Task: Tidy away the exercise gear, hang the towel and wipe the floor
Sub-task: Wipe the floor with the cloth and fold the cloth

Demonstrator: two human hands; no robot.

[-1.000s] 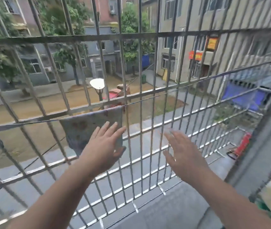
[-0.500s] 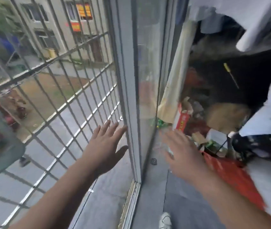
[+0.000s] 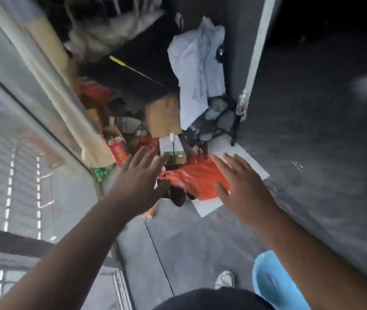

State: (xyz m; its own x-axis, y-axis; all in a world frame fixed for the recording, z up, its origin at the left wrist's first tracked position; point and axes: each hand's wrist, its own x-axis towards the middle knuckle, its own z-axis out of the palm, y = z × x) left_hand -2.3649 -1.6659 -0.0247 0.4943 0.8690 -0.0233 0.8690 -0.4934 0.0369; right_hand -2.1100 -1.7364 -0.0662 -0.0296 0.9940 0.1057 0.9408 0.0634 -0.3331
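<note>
Above the grey floor [image 3: 200, 247], both hands reach forward with fingers spread and straight, holding nothing. The left hand [image 3: 140, 175] hovers near the sliding glass door [image 3: 32, 104], the right hand [image 3: 243, 184] over a red plastic bag [image 3: 196, 177] that lies on a white board [image 3: 240, 157]. Past the hands a blurred heap of clutter fills the corner: a cardboard box [image 3: 164, 117], a red carton [image 3: 117, 151], a pale blue cloth [image 3: 196, 70] draped over a folding chair [image 3: 220, 121]. The towel is not in view, and I cannot tell any exercise gear apart in the heap. A white shoe [image 3: 225, 279] shows at the bottom beside something bright blue [image 3: 272, 283]
</note>
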